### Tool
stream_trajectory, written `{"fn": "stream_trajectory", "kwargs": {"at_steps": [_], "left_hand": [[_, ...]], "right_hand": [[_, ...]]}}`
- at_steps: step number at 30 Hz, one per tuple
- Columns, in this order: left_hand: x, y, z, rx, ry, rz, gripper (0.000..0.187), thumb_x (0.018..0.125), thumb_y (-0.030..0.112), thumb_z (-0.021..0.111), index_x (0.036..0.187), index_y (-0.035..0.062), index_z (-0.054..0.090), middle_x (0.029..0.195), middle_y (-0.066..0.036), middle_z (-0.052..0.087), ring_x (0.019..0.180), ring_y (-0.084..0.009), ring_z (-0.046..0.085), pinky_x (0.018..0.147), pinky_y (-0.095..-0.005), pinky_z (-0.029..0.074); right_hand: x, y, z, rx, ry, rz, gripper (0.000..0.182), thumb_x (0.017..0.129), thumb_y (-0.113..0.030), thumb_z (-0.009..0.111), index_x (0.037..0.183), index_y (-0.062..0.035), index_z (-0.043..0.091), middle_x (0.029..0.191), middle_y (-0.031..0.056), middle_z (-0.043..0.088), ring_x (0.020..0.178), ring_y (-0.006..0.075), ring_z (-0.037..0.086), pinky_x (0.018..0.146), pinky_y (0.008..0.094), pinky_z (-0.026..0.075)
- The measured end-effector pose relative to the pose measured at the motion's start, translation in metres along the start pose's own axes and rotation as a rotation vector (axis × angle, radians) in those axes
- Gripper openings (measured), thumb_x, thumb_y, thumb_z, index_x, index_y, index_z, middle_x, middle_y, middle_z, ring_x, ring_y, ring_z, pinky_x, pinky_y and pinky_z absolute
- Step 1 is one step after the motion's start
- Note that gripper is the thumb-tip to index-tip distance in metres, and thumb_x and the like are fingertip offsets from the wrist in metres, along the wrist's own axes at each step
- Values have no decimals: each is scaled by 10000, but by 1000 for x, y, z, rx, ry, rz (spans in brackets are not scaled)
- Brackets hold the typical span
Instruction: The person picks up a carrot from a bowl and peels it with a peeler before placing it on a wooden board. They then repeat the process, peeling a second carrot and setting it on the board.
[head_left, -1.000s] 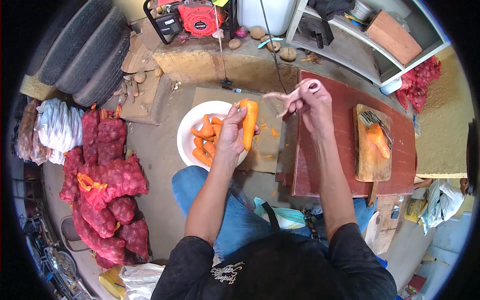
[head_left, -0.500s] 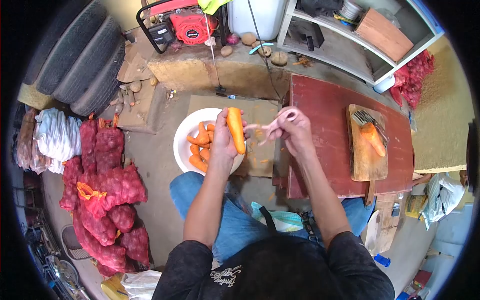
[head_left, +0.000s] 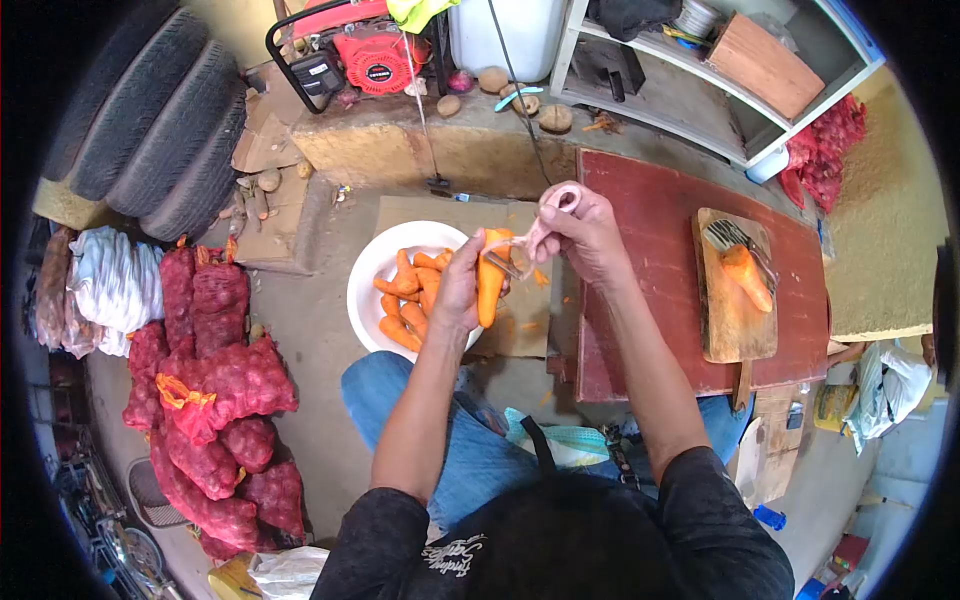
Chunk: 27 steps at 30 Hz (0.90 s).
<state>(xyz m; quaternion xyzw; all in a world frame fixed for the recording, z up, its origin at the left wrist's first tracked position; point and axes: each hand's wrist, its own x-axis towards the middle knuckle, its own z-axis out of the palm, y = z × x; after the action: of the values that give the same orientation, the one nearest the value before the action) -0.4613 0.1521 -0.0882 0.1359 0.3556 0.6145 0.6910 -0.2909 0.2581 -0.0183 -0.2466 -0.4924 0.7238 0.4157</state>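
Note:
My left hand [head_left: 460, 290] is closed around an orange carrot [head_left: 491, 290], which stands nearly upright between thumb and fingers. My right hand [head_left: 588, 237] grips a pink peeler [head_left: 567, 199] by its handle. The peeler's head lies across the upper part of the carrot, apparently touching it. Just behind my left hand sits a white basin [head_left: 362, 290] holding several carrots [head_left: 403, 272]. Orange peel scraps [head_left: 540, 277] lie on the cardboard [head_left: 520, 335] below my hands.
To my right is a red table [head_left: 640, 330] bearing a wooden cutting board [head_left: 725, 335], a grater [head_left: 728, 238] and a piece of carrot [head_left: 745, 278]. Red mesh sacks [head_left: 230, 375] lie on the left floor, near stacked tires [head_left: 150, 120]. A red engine [head_left: 375, 62] stands ahead.
My right hand has moved left, bringing the peeler onto the carrot. The carrot has shifted slightly right and down with my left hand.

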Motion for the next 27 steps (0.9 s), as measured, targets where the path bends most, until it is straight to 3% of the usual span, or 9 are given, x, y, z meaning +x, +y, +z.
{"fn": "stream_trajectory", "kwargs": {"at_steps": [2,5,9,13,16,21,22,25,27], "left_hand": [[1,-1,8,-15,61,27,500,1032,497,474,1191,40,597,786,-117,639,606,-188,598,550,-276,495],[-1,1,0,-46,-69,-16,487,1047,506,427,1132,63,611,804,-102,647,638,-167,621,513,-256,488],[-1,2,0,-68,-75,-94,509,1052,522,394,1121,66,609,779,-108,642,575,-166,599,486,-266,474],[-1,-1,2,-44,-68,-93,512,1056,527,377,1093,70,606,745,-110,634,515,-164,574,460,-276,465],[-1,-2,-3,-8,-43,-95,520,1055,538,366,1092,74,599,738,-111,630,499,-162,568,447,-280,455],[-1,2,-1,-73,-53,-127,539,1048,564,356,1125,82,583,725,-114,623,486,-160,559,432,-284,436],[0,2,-2,-85,-45,-134,550,1044,578,354,1131,84,580,721,-115,622,483,-160,556,430,-284,434],[2,-3,4,-73,-42,-141,604,1020,638,349,1143,92,576,709,-116,619,459,-158,541,417,-282,422],[1,-4,7,-40,-52,-124,646,998,682,345,1153,99,576,703,-117,620,441,-154,531,402,-283,417]], "right_hand": [[7,9,-14,31,63,-49,94,949,-66,638,956,18,596,771,108,667,609,186,676,497,291,556],[14,1,-26,231,121,-160,103,949,-70,643,979,21,606,779,101,664,600,171,663,497,290,552],[3,1,-15,74,19,42,81,956,-71,639,972,1,607,763,88,648,560,135,596,519,292,554],[11,12,-36,275,193,-89,81,942,-53,650,984,2,610,766,84,647,567,126,599,522,307,573],[7,17,-31,185,100,-18,77,954,-56,632,984,7,599,747,81,631,580,130,600,535,309,579],[3,12,-53,316,195,-95,54,980,-54,591,992,-2,592,793,88,640,583,152,621,547,326,597],[-5,12,-48,251,231,-24,60,978,-61,602,1000,-7,593,791,86,641,585,155,625,534,320,584],[-17,21,-40,186,63,19,84,976,-85,616,1000,-8,593,775,80,639,603,139,620,547,301,577],[-9,36,-56,233,219,-61,102,971,-98,633,999,-6,599,767,63,638,574,117,586,544,296,574]]}}
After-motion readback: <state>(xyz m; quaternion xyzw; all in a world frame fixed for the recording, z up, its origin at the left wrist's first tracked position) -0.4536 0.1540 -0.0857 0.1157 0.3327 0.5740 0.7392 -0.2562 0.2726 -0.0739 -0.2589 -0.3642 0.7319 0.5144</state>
